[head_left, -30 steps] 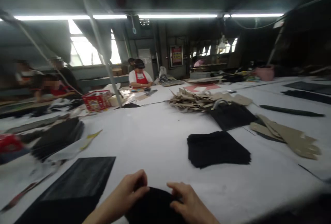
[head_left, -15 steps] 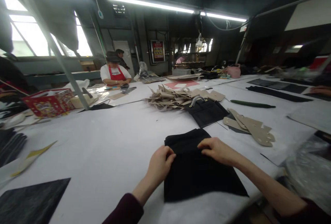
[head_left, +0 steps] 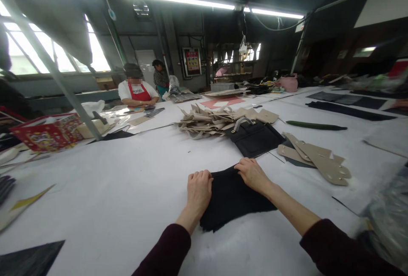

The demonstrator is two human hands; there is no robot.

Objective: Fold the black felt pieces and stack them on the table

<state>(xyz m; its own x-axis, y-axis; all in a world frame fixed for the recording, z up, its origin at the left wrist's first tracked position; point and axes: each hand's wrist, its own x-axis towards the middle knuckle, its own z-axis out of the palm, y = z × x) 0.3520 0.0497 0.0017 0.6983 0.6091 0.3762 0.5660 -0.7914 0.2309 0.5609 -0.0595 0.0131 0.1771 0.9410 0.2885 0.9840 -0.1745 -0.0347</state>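
A stack of black fabric pieces [head_left: 232, 199] lies on the white table [head_left: 127, 182] in front of me. My left hand [head_left: 199, 189] rests on the stack's left edge, knuckles up, fingers curled over the edge. My right hand [head_left: 253, 173] presses on the stack's far right corner with its fingers bent down onto the cloth. Both forearms wear dark maroon sleeves.
Beyond the stack lie a black handbag [head_left: 256, 138], a heap of beige cut pieces [head_left: 210, 121] and more beige pieces [head_left: 318, 159] at the right. A red box [head_left: 47, 133] stands at the left. A person in a red apron [head_left: 136, 91] sits at the far side.
A black piece that I held near the table's front edge now lies on the stack further out. Both hands moved forward with it and press its far edge.
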